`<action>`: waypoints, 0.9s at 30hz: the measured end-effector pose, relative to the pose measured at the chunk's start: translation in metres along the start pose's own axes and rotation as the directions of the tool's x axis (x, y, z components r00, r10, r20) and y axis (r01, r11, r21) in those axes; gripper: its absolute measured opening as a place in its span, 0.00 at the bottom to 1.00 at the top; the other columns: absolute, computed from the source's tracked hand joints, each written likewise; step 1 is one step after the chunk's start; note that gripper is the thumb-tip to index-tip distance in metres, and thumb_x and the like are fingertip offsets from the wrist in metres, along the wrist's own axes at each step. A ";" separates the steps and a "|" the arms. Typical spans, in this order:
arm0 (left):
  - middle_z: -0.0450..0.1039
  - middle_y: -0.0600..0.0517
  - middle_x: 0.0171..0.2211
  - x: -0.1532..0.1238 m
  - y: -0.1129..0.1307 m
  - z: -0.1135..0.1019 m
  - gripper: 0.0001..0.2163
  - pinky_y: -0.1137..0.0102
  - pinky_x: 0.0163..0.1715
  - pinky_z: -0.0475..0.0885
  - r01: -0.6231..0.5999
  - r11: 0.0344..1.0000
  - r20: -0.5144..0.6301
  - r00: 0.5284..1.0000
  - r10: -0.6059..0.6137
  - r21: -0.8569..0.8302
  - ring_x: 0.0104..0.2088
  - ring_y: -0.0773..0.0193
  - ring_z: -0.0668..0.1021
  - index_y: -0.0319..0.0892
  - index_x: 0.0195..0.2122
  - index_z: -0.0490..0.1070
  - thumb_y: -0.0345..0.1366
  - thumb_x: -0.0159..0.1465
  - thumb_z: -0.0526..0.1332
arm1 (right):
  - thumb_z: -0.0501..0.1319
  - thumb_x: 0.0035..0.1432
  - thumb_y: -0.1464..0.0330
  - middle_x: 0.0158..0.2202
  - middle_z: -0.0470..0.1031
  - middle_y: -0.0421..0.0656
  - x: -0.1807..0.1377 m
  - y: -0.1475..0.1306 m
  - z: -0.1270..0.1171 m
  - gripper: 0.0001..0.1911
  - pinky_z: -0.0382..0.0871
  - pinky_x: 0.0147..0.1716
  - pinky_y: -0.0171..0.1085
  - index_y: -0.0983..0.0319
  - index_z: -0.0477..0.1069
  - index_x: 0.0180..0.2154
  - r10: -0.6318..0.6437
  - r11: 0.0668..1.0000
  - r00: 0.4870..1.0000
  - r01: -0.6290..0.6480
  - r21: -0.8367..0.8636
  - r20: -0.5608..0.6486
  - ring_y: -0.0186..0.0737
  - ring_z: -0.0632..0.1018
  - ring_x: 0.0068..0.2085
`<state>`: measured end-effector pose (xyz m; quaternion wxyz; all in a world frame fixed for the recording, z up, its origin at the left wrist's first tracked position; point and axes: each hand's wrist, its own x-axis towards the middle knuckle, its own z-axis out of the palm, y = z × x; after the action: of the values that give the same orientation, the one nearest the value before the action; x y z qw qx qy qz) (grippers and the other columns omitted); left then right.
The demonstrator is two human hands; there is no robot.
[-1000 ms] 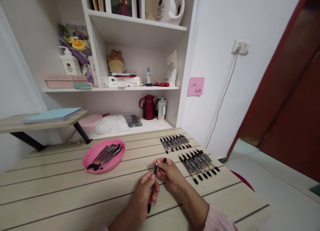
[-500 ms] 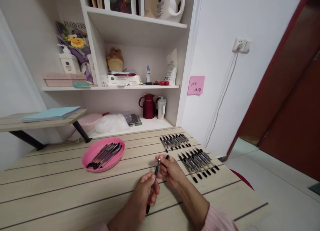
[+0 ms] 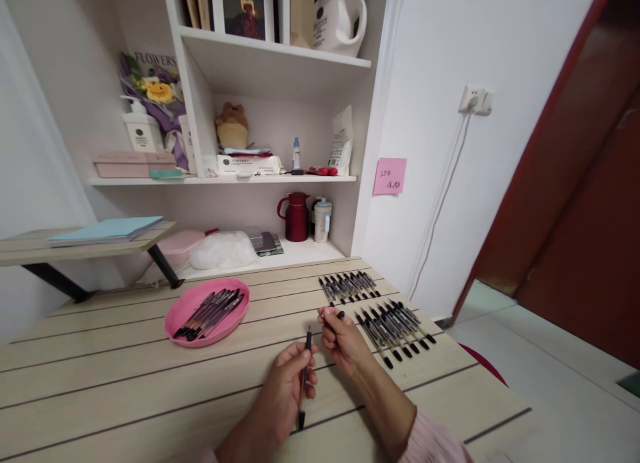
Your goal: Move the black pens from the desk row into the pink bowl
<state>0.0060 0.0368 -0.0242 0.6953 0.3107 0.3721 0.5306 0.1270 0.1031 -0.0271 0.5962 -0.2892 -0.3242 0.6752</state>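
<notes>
My left hand is closed around a pen, which stands tilted with its thin bare tip pointing up and its black end down by the tabletop. To the upper right, my right hand is closed in a pinch. A black pen cap sticks out of its fingers, and a small piece at the fingertips is too small to name. The two hands are apart. Several pens lie side by side right of my right hand, with another row of pens behind them.
On the left of the slatted wooden table stands a pink tray holding several pens. A small raised stand with blue paper sits at the far left. Behind are white shelves with a red jug and a cup.
My right hand has come away from the pen's upper end, so a gap shows between them and the thin tip is bare. The left hand keeps its hold. The view has tilted slightly.
</notes>
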 end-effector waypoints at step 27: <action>0.62 0.60 0.19 0.027 0.010 -0.010 0.13 0.79 0.11 0.42 -0.070 0.990 -0.058 0.995 0.077 0.119 0.12 0.81 0.54 0.39 0.25 0.65 0.40 0.46 0.67 | 0.71 0.34 0.59 0.18 0.70 0.36 -0.010 0.010 0.005 0.26 0.40 0.12 0.26 0.64 0.64 0.34 0.135 0.955 0.982 -0.093 -0.282 0.135 0.20 0.55 0.12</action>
<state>-0.0032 0.0655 -0.0264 0.6440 0.3474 0.4124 0.5427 0.1182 0.0923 -0.0322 0.4836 -0.3348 -0.4422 0.6771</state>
